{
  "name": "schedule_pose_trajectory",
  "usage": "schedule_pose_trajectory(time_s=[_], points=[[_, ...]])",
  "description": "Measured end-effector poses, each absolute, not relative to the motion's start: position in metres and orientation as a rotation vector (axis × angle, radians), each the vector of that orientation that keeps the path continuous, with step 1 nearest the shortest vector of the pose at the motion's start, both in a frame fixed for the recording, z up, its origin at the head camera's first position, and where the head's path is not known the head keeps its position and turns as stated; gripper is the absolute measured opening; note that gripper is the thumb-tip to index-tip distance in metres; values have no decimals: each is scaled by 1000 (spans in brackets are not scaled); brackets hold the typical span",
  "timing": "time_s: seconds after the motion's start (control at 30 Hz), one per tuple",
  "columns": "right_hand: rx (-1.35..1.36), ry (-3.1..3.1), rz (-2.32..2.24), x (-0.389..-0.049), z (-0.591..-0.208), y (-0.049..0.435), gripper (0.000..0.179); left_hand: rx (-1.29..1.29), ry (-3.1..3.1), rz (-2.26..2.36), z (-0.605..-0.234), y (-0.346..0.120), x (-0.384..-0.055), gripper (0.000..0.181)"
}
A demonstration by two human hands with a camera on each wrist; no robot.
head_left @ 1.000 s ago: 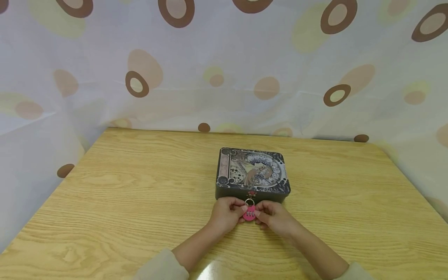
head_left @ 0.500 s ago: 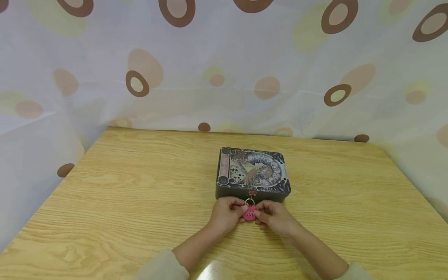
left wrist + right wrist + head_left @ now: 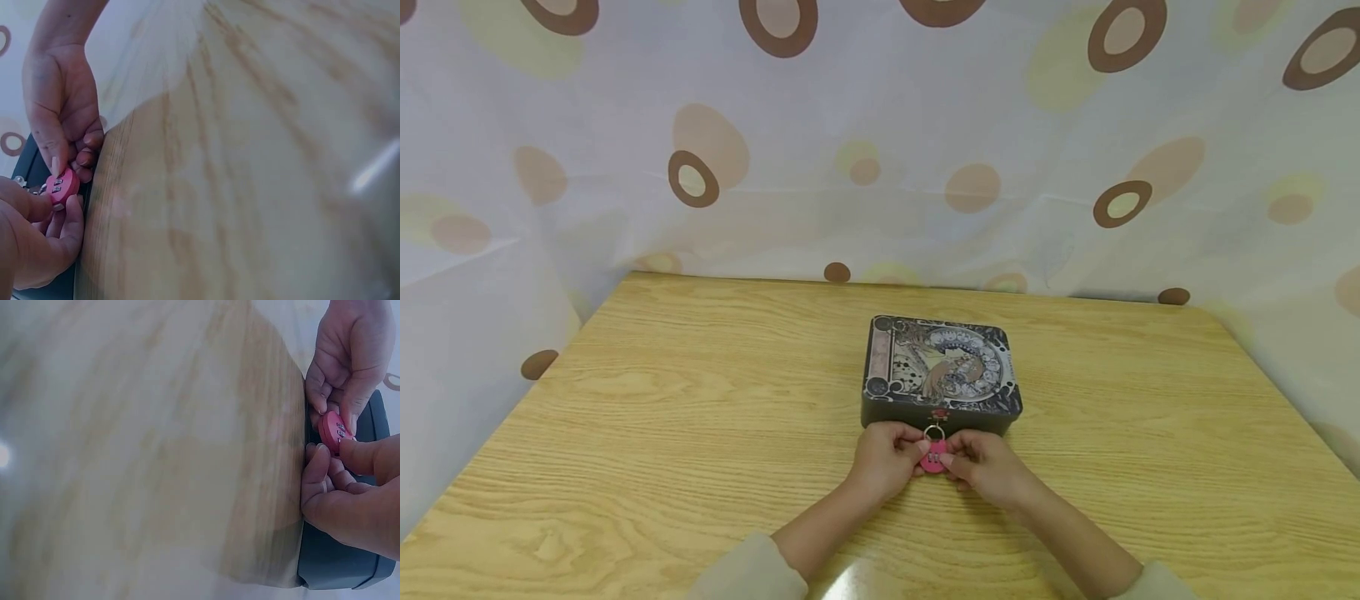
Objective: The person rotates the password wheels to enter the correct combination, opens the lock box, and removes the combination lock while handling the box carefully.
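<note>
A pink combination padlock (image 3: 933,458) with number dials hangs by its metal shackle at the front clasp of a dark tin box (image 3: 942,362) with an ornate printed lid. My left hand (image 3: 883,460) pinches the padlock's left side between thumb and fingers. From the right, my right hand (image 3: 988,467) pinches its other side, the thumb lying over the dials. In the left wrist view the padlock (image 3: 62,185) sits between both hands, its dials partly showing. The right wrist view shows the same padlock (image 3: 334,431) partly covered by the right thumb.
The box's lid is down, and a red clasp (image 3: 939,414) sits at its front. Under everything lies a wood-grain table (image 3: 700,400). Behind it hangs a pale curtain (image 3: 910,125) with brown and yellow oval patterns.
My right thumb has shifted slightly left over the padlock's dials, covering more of them. Box and left hand stay where they were.
</note>
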State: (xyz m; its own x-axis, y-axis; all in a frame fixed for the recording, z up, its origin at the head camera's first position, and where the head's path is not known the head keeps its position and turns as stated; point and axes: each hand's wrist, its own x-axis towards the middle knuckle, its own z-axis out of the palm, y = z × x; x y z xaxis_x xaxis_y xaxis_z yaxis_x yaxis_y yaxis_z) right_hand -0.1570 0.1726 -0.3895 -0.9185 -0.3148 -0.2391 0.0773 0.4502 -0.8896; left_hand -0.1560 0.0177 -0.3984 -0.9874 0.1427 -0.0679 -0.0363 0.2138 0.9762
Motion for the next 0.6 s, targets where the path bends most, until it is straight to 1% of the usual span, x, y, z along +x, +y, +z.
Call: schedule_pose_trajectory(time_s=[0.6], points=[[-222,2394,-1374,-157,-388,169,18,110,2408,1823,-398,18,-157,11]])
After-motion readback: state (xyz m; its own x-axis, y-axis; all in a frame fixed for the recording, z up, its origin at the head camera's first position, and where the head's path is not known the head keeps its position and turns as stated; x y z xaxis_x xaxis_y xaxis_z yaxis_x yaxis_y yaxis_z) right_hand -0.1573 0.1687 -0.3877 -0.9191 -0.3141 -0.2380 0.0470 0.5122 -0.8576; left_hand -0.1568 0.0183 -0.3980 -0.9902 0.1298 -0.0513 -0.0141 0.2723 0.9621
